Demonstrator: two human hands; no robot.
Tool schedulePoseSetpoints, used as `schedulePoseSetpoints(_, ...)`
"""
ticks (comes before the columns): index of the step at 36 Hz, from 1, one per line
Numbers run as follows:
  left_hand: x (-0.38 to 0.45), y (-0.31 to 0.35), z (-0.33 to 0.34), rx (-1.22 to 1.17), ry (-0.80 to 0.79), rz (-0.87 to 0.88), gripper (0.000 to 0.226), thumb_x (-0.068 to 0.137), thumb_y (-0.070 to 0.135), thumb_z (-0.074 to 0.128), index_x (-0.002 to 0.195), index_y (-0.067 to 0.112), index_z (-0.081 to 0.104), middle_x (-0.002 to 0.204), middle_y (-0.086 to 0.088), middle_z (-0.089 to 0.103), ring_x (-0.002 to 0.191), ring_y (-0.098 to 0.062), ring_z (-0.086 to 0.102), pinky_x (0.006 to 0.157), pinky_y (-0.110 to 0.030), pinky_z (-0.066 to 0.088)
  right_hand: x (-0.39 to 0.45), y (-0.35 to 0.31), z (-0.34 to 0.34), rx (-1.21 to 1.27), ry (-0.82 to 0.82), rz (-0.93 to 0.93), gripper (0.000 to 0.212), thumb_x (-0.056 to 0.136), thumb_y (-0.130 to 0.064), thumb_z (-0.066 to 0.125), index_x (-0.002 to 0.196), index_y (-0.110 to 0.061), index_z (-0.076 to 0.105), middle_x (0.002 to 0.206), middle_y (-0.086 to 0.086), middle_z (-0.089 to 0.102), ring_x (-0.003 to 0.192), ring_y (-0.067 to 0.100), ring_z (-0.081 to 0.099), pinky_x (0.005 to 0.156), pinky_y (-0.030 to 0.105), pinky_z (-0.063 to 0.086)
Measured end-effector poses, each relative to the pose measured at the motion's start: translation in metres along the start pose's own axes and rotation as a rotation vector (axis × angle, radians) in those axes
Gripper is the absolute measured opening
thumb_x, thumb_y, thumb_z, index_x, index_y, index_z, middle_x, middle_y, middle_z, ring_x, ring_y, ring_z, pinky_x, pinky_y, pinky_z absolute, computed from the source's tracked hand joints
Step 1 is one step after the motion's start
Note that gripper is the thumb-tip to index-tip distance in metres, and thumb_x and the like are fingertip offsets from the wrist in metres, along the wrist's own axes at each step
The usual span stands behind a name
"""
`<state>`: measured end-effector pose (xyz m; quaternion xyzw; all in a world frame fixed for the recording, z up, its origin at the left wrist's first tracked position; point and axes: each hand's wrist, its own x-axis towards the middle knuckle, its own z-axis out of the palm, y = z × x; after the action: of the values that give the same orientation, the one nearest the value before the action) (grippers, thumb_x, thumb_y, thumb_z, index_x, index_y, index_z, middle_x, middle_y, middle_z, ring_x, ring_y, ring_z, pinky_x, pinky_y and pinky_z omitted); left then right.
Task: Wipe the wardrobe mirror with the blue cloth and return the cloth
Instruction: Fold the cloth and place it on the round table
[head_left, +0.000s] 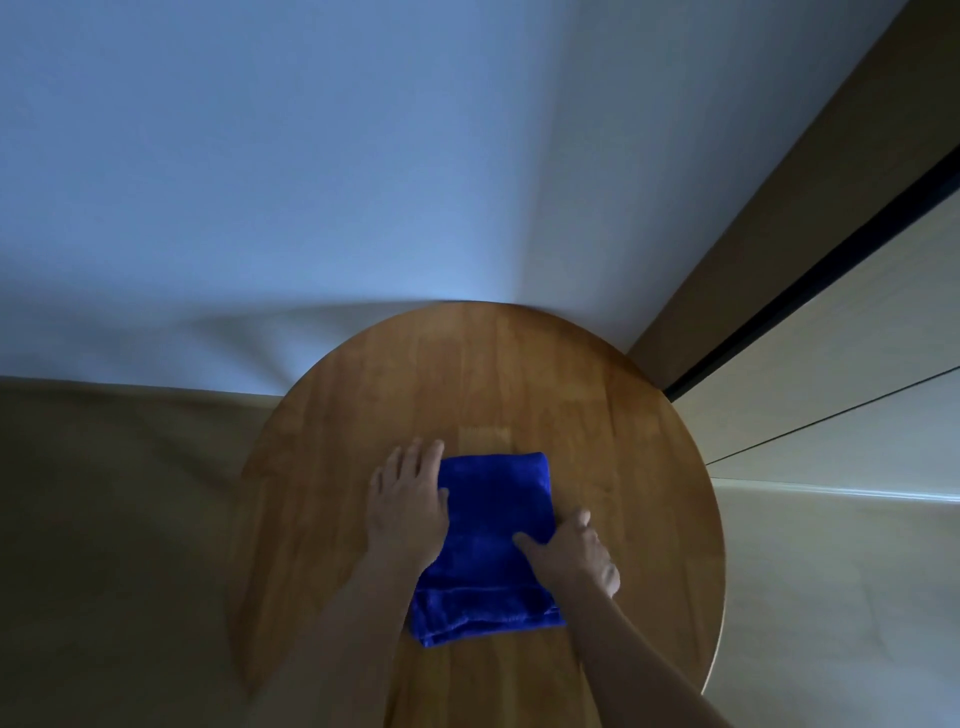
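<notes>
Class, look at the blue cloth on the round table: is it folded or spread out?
Folded. The cloth shows stacked layered edges at its near end.

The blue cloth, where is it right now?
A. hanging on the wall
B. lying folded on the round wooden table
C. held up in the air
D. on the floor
B: the blue cloth lies folded on the round wooden table, with both hands on it.

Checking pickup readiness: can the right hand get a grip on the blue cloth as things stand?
Probably yes. The right hand already rests on the folded blue cloth, thumb on top, with nothing between them; the left hand lies flat on its other edge.
</notes>
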<state>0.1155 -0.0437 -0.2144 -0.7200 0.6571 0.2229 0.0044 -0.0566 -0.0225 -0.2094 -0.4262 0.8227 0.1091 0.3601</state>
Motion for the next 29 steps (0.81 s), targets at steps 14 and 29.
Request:
schedulePoseSetpoints(14, 0.010, -0.021, -0.019, -0.663, -0.753, -0.498, 0.035, 0.060, 0.023, 0.068, 0.091, 0.009, 0.059, 0.094, -0.003, 0.063, 0.080, -0.018, 0.060, 0.063, -0.026, 0.045, 0.013, -0.026, -0.044, 0.066, 0.023, -0.307, 0.034, 0.084, -0.026, 0.056, 0.117, -0.024, 0.050, 0.093, -0.007, 0.057, 0.086, 0.016, 0.056, 0.080, 0.032, 0.045)
schedulePoseSetpoints(29, 0.016, -0.004, 0.025, -0.688, -0.076, -0.412, 0.039, 0.094, 0.040, 0.048, 0.120, 0.011, 0.045, 0.100, -0.002, 0.058, 0.082, -0.014, 0.058, 0.059, -0.023, 0.041, 0.015, -0.017, -0.015, 0.332, 0.085, 0.198, 0.090, 0.079, -0.072, 0.049, 0.139, -0.010, 0.025, 0.140, 0.009, 0.041, 0.128, 0.028, 0.038, 0.103, 0.044, 0.028)
